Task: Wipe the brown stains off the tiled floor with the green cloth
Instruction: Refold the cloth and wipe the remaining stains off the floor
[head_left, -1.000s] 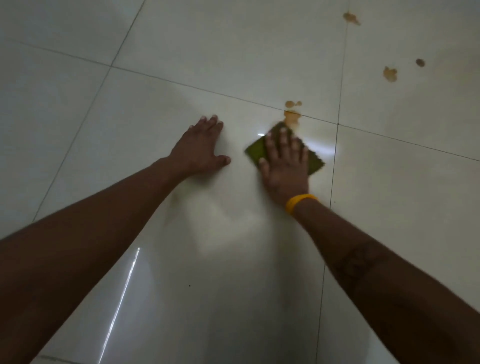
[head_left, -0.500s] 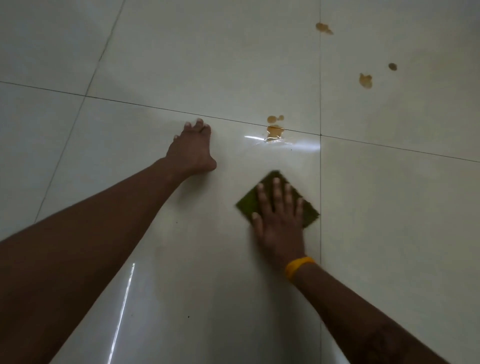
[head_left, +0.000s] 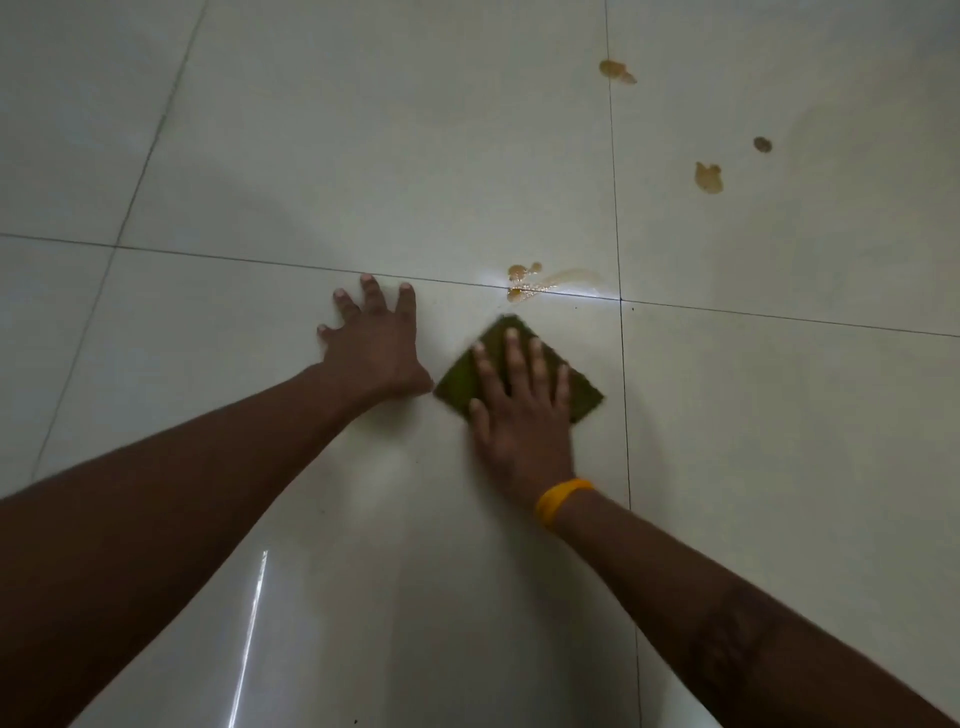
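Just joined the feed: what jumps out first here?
The right hand presses a green cloth flat on the pale floor, just short of a smeared brown stain on the grout line. Three more spots lie farther off to the right. The left hand braces alongside.

Single head view, close above, facing forward-down onto tiled floor (head_left: 363, 156).

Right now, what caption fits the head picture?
Right hand presses square green cloth near smeared brown stain on tiled floor.
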